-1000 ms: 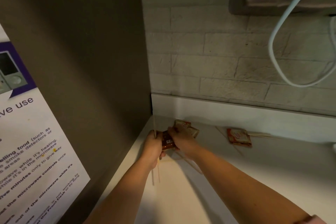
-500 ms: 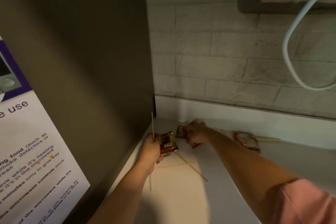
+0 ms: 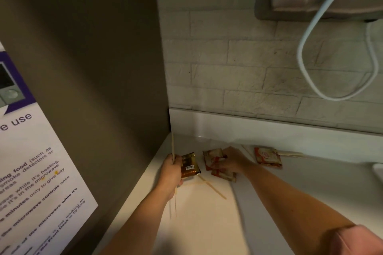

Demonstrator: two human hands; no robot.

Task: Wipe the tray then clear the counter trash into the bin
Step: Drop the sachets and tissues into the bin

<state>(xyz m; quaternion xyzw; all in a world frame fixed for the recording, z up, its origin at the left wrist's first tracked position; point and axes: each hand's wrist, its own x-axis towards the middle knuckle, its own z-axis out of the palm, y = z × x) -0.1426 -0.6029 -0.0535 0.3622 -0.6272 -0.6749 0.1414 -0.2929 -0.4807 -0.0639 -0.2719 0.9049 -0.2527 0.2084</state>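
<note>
The left hand (image 3: 172,170) is keeping its grip wrapped tight round a brown sachet (image 3: 189,165) and a couple of thin stir sticks (image 3: 173,149), just beside the dark side panel (image 3: 103,68). The right hand (image 3: 232,163) was meeting the left at that sachet a second ago. It is now reaching farther from the panel and curling its grip onto a small heap of red sachets (image 3: 215,161) lying on the worktop (image 3: 207,223). So the hand-over is looking finished and the next handful is being gathered. Farther still from the panel, another sachet (image 3: 268,157) is lying untouched on more sticks (image 3: 294,153). One loose stick (image 3: 213,188) is lying on the worktop nearer the panel. The bin is not showing, so the clearing is probably only partway along, with several pieces still waiting.
</note>
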